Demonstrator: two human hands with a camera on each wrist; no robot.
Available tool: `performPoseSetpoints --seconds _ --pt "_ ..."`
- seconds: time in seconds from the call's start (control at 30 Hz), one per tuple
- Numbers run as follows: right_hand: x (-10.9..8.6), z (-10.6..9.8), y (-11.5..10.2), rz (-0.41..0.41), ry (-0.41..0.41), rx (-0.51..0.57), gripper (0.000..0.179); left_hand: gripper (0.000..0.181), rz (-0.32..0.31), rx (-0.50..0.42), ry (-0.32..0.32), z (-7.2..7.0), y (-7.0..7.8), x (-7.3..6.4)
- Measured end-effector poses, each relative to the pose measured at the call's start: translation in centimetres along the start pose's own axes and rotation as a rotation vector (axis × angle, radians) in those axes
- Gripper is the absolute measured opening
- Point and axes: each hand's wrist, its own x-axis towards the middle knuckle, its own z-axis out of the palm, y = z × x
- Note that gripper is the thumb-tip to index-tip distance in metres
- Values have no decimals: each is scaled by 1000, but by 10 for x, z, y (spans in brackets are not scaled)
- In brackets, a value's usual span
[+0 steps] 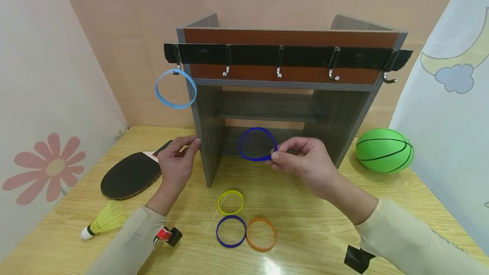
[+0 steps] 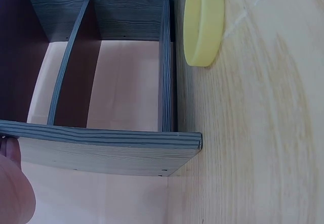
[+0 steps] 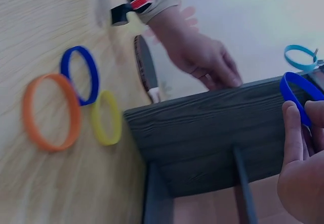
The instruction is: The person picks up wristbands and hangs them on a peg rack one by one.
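Observation:
A dark blue silicone wristband is pinched between the thumb and fingers of my right hand, raised in front of the wooden shelf unit. My left hand holds the front edge of the unit's left side panel, fingers bent at its outer face. Across the top front runs a black strip with several silver hooks. A light blue wristband hangs from the leftmost hook. On the table lie a yellow wristband, another dark blue wristband and an orange wristband, close together.
Left of the unit lie a black table tennis bat and a yellow shuttlecock. A green ball with black lines sits to its right. The wooden table meets printed cloth walls at both sides.

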Motion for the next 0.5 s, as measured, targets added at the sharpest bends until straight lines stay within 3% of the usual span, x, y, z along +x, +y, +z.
performPoseSetpoints --seconds 0.23,0.5 --pt "13 18 -20 -55 7 60 16 12 -9 3 0 0 0 2" --pt "26 36 -38 -137 -50 125 7 11 -24 -16 11 1 4 1"
